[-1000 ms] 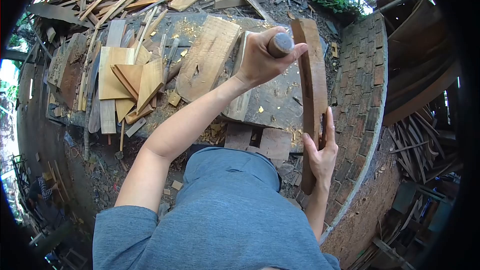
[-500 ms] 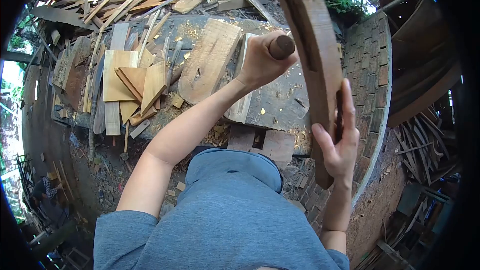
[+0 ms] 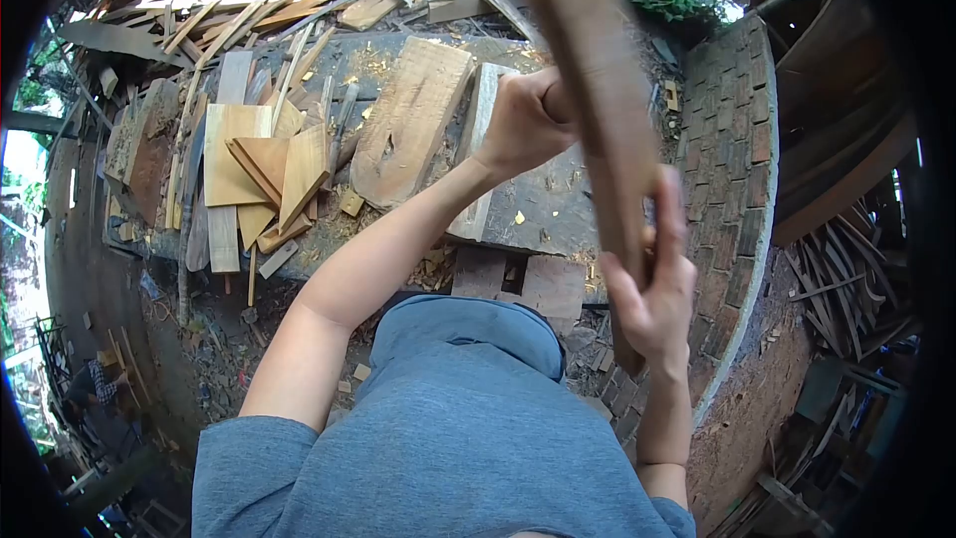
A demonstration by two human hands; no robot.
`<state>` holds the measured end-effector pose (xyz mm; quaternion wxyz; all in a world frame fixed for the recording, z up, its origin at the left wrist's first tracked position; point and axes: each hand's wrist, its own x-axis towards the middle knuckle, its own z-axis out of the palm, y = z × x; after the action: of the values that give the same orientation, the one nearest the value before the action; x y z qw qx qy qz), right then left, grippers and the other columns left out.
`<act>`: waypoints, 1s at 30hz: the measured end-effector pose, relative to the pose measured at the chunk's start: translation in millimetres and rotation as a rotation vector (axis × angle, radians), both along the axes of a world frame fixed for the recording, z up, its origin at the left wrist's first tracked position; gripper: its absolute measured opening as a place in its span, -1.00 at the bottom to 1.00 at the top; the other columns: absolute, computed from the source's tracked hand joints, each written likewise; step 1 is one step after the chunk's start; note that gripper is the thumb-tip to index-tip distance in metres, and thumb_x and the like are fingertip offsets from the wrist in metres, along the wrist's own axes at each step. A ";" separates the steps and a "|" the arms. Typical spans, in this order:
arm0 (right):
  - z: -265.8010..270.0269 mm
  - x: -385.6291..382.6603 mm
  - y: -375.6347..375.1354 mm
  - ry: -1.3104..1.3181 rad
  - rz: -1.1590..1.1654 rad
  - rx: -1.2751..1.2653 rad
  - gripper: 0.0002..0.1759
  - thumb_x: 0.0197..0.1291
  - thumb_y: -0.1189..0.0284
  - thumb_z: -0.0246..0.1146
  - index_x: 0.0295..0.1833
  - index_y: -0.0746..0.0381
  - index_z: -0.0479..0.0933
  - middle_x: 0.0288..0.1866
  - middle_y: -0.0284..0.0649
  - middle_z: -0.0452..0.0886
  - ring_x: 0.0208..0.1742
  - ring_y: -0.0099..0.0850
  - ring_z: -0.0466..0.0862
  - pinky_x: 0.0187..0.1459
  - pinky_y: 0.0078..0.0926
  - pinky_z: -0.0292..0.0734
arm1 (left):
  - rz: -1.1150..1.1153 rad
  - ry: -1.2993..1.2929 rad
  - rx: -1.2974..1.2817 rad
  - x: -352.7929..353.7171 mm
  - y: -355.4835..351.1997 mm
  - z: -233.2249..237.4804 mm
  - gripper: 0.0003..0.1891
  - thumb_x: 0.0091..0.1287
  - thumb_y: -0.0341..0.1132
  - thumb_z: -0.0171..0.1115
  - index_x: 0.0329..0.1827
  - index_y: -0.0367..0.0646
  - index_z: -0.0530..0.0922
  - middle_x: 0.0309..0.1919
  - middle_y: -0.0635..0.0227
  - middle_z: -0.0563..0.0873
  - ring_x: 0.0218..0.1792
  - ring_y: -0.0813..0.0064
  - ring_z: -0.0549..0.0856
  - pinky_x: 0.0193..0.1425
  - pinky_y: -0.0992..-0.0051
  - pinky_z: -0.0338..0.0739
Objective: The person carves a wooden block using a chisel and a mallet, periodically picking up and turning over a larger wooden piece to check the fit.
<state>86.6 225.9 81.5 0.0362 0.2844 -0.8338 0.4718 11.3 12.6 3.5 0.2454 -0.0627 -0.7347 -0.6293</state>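
Note:
A long, slightly curved wooden beam (image 3: 605,110) stands up in front of me at the right, blurred by motion. My right hand (image 3: 657,304) grips it near its lower end, thumb on one side and fingers on the other. My left hand (image 3: 523,125) is closed round a round wooden handle (image 3: 559,102), which is mostly hidden behind the beam. Whatever the handle belongs to cannot be made out. Beneath my left hand, a pale wooden board (image 3: 485,130) rests on the workbench (image 3: 543,204), beside a wider plank (image 3: 410,120) with a hole in it.
Cut wooden pieces (image 3: 289,174) are stacked on the bench's left side, with chips scattered about. Scrap wood (image 3: 269,0) is heaped beyond the bench. A low brick-patterned wall (image 3: 732,130) runs along the right, with curved wood strips (image 3: 836,279) past it.
The beam has shifted left along with my right hand and now covers most of the round handle. My left hand has moved only slightly and keeps its grip.

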 end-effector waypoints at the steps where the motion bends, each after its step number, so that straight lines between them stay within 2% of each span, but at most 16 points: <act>1: -2.3 0.7 2.2 -0.169 0.012 0.187 0.01 0.08 0.48 0.30 0.62 0.16 -0.04 0.23 0.18 0.55 0.10 -0.06 0.70 0.12 -0.16 0.60 | -0.034 -0.072 -0.012 1.6 -1.1 -0.9 -0.78 0.08 -0.29 0.49 -0.38 -0.23 0.65 -0.56 0.29 0.71 -0.48 0.62 0.71 -0.40 0.51 0.57; 3: -2.2 1.1 6.0 -0.243 0.013 0.156 0.01 0.09 0.47 0.32 0.62 0.14 -0.05 0.26 0.16 0.53 0.12 -0.07 0.69 0.11 -0.17 0.61 | -0.020 0.051 -0.029 -1.6 -2.2 -2.3 -0.75 0.09 -0.25 0.50 -0.35 -0.24 0.67 -0.57 0.33 0.70 -0.50 0.66 0.67 -0.42 0.53 0.54; 5: -13.6 7.0 8.4 -0.098 -0.053 0.012 0.00 0.10 0.47 0.32 0.62 0.12 -0.05 0.27 0.14 0.53 0.10 -0.09 0.70 0.09 -0.20 0.63 | -0.259 0.001 -0.008 -5.3 -6.2 -3.6 -0.73 0.11 -0.21 0.50 -0.32 -0.23 0.69 -0.55 0.38 0.70 -0.53 0.64 0.65 -0.42 0.53 0.54; 6: -16.3 7.0 10.7 0.006 -0.076 0.038 -0.02 0.13 0.48 0.30 0.62 0.12 -0.05 0.31 0.14 0.50 0.12 -0.12 0.69 0.09 -0.23 0.62 | -0.356 -0.258 -0.147 -5.5 -18.9 -3.9 -0.74 0.15 -0.16 0.49 -0.39 -0.19 0.68 -0.56 0.42 0.69 -0.54 0.64 0.63 -0.40 0.50 0.55; 7: -18.1 8.0 13.7 0.010 -0.078 0.038 -0.02 0.13 0.48 0.30 0.62 0.12 -0.05 0.31 0.14 0.50 0.12 -0.12 0.69 0.09 -0.23 0.62 | -0.358 -0.254 -0.147 -7.5 -20.8 -4.5 -0.74 0.15 -0.16 0.49 -0.39 -0.19 0.68 -0.56 0.42 0.69 -0.54 0.64 0.63 -0.40 0.50 0.55; 9: -22.1 12.6 19.8 -0.053 -0.166 0.054 -0.04 0.15 0.48 0.29 0.62 0.13 -0.04 0.35 0.13 0.46 0.15 -0.14 0.67 0.14 -0.23 0.60 | -0.149 -0.218 0.073 -13.7 -24.3 -9.8 -0.78 0.22 -0.23 0.44 -0.42 -0.17 0.63 -0.63 0.48 0.62 -0.63 0.72 0.59 -0.58 0.68 0.54; 12: -30.5 22.2 27.8 -0.077 -0.190 0.066 -0.05 0.17 0.46 0.30 0.62 0.14 -0.04 0.39 0.11 0.43 0.19 -0.13 0.64 0.17 -0.22 0.57 | 0.113 -0.056 0.658 -19.1 -35.5 4.1 -0.73 0.28 -0.22 0.39 -0.50 -0.03 0.48 -0.74 0.55 0.48 -0.75 0.72 0.47 -0.64 0.61 0.49; 16: -44.0 30.5 34.0 -0.052 -0.235 0.103 -0.06 0.18 0.44 0.31 0.62 0.13 -0.03 0.40 0.08 0.43 0.22 -0.14 0.63 0.20 -0.23 0.54 | 0.203 -0.002 0.719 -1.7 -61.9 10.5 -0.74 0.38 -0.13 0.33 -0.20 -0.08 0.47 -0.57 0.49 0.57 -0.52 0.64 0.60 -0.35 0.54 0.56; 18: -46.7 33.5 32.9 -0.166 -0.255 0.046 -0.06 0.20 0.42 0.32 0.62 0.13 -0.03 0.40 0.08 0.43 0.27 -0.15 0.59 0.23 -0.22 0.51 | 0.104 0.020 0.875 14.8 -68.1 21.2 -0.67 0.48 -0.10 0.19 0.07 -0.15 0.40 -0.42 0.40 0.62 -0.30 0.50 0.66 -0.11 0.44 0.57; 19: -49.0 33.3 32.7 -0.168 -0.253 0.046 -0.06 0.20 0.42 0.32 0.62 0.13 -0.03 0.40 0.08 0.43 0.27 -0.15 0.59 0.23 -0.22 0.51 | 0.107 0.018 0.875 22.1 -70.9 23.3 -0.67 0.48 -0.10 0.19 0.07 -0.15 0.40 -0.42 0.40 0.62 -0.30 0.50 0.66 -0.11 0.44 0.57; 21: -53.3 31.8 32.4 -0.113 -0.264 0.081 -0.06 0.21 0.40 0.32 0.62 0.12 -0.03 0.39 0.09 0.44 0.28 -0.16 0.58 0.24 -0.22 0.50 | 0.123 -0.104 0.706 34.5 -78.3 25.1 -0.63 0.50 -0.02 0.11 0.04 -0.17 0.43 -0.28 0.35 0.65 -0.07 0.48 0.66 0.11 0.40 0.46; 22: -53.7 31.8 31.8 -0.116 -0.260 0.082 -0.06 0.21 0.40 0.32 0.62 0.12 -0.03 0.39 0.09 0.44 0.28 -0.16 0.58 0.24 -0.22 0.50 | 0.119 -0.061 0.481 40.0 -84.0 25.0 -0.67 0.49 -0.11 0.17 0.05 -0.20 0.43 -0.26 0.32 0.68 -0.11 0.45 0.71 0.01 0.43 0.58; 25: -55.3 30.1 30.1 -0.236 -0.271 0.039 -0.06 0.22 0.39 0.32 0.62 0.12 -0.04 0.40 0.09 0.43 0.26 -0.16 0.60 0.24 -0.21 0.50 | 0.228 -0.104 0.204 56.3 -83.7 29.2 -0.68 0.42 -0.24 0.29 0.05 -0.21 0.43 -0.24 0.27 0.69 -0.15 0.46 0.75 -0.13 0.48 0.69; 26: -56.8 28.3 29.8 -0.202 -0.262 0.062 -0.06 0.22 0.38 0.32 0.62 0.12 -0.04 0.38 0.09 0.45 0.23 -0.16 0.62 0.22 -0.21 0.51 | 0.266 -0.026 0.189 57.5 -82.5 25.7 -0.73 0.35 -0.38 0.36 -0.05 -0.24 0.43 -0.33 0.27 0.68 -0.31 0.48 0.78 -0.28 0.52 0.74; 27: -57.7 26.3 29.0 -0.168 -0.253 0.084 -0.06 0.22 0.38 0.32 0.62 0.12 -0.04 0.36 0.10 0.47 0.20 -0.16 0.64 0.21 -0.21 0.53 | 0.271 -0.026 0.189 59.5 -84.0 19.0 -0.73 0.35 -0.38 0.36 -0.05 -0.24 0.43 -0.33 0.27 0.68 -0.31 0.48 0.78 -0.28 0.52 0.74; 30: -55.5 24.4 22.4 -0.199 -0.240 0.055 -0.06 0.22 0.36 0.32 0.62 0.12 -0.04 0.30 0.10 0.53 0.18 -0.16 0.65 0.20 -0.22 0.53 | 0.249 0.036 0.361 64.2 -79.5 11.1 -0.79 0.39 -0.49 0.25 -0.32 -0.14 0.35 -0.57 0.40 0.57 -0.61 0.55 0.65 -0.42 0.37 0.74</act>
<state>111.1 248.3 26.0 0.0019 0.1354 -0.8740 0.4667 75.5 -66.9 14.7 0.3417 0.0624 -0.6076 -0.7142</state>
